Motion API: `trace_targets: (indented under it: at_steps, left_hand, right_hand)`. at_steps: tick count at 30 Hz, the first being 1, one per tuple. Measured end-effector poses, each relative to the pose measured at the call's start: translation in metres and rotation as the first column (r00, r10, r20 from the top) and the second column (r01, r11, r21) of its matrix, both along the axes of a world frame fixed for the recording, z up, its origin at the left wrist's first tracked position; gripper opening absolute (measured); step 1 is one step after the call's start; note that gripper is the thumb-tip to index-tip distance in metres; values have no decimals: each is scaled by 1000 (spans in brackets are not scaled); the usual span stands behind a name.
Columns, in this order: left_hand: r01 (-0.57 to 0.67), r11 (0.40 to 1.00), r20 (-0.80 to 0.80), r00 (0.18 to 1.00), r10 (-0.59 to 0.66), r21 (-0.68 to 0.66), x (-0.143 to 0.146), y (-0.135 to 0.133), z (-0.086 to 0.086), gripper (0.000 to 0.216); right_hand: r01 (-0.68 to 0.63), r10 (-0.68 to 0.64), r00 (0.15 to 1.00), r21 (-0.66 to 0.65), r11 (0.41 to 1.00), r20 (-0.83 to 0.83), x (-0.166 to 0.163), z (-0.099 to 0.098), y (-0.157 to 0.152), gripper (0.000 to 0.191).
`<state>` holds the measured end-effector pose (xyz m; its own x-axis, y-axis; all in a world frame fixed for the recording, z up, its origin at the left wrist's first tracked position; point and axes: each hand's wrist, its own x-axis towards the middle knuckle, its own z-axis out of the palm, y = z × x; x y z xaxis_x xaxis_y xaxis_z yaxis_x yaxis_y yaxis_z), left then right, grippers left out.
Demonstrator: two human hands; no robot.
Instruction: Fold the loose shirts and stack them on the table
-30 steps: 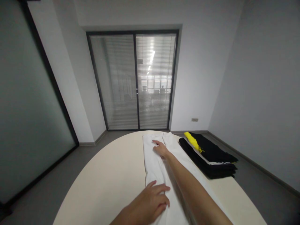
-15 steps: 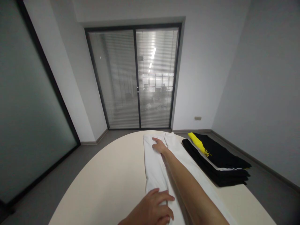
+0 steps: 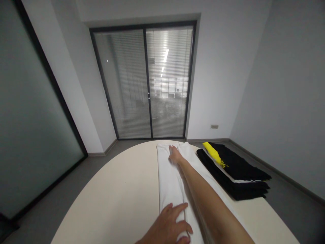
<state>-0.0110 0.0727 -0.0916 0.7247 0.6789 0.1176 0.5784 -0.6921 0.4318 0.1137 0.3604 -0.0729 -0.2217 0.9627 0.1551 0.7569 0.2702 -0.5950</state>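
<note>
A long white garment [image 3: 166, 179] lies folded lengthwise on the round table, reaching from the far rim to the near edge. My right hand [image 3: 175, 155] rests on its far end, with fingers and thumb apart on the fabric. Close to me, my left hand [image 3: 171, 223] is over the near part of the garment, fingers spread and touching the cloth. A fold line runs down the fabric between the two hands. My right forearm covers part of the garment's right side.
On the right of the pale table [image 3: 116, 189] sits a stack of folded black clothes [image 3: 241, 166], with a white layer and a yellow fringed piece [image 3: 213, 152] in it. Beyond the table stand a glass door [image 3: 149, 81] with blinds and plain walls.
My right hand has shifted slightly to the right along the far end of the garment. My left hand has moved a little right too, and the garment's left edge has drawn slightly rightward.
</note>
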Motion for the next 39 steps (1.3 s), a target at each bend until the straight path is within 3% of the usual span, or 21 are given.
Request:
trace_targets:
  at_steps: [4, 7, 9, 13, 18, 23, 27, 33, 39]
  left_hand:
    - [-9, 1000, -11, 1000, 9, 10, -3, -5, 7, 48]
    - [-22, 1000, 4, 1000, 22, 20, -3, -9, 13, 54]
    - [-25, 1000, -5, 1000, 26, 9, -3, -12, 18, 55]
    - [-44, 999, -26, 999, 44, -4, -4, -16, 34, 51]
    - [-49, 999, -79, 996, 48, -16, -21, -11, 54, 43]
    - [-113, 993, -91, 989, 115, 20, -43, 1, 58, 39]
    - [-116, 990, -69, 990, 121, 77, -40, 1, 52, 24]
    - [-169, 982, -6, 985, 170, 82, -21, -6, 44, 17]
    - [-211, 977, 90, 974, 207, 39, -21, -3, 44, 19]
  right_hand:
    - [9, -17, 994, 77, 997, 110, 16, 12, -17, 64]
    - [-69, 49, 984, 111, 991, 173, 37, 23, -31, 38]
    - [-143, 120, 974, 108, 984, 193, 55, 28, -41, 32]
    - [-267, 243, 946, 90, 959, 215, 87, 31, -61, 39]
    - [-312, 301, 927, 15, 950, 226, 99, 15, -93, 63]
    - [-197, 191, 948, -1, 980, 254, 82, -5, -115, 63]
    - [-140, 126, 951, 29, 990, 282, 69, -3, -115, 56]
    - [69, -76, 958, 34, 997, 276, 35, 12, -91, 43]
    - [272, -269, 933, 23, 962, 240, 1, 7, -60, 44]
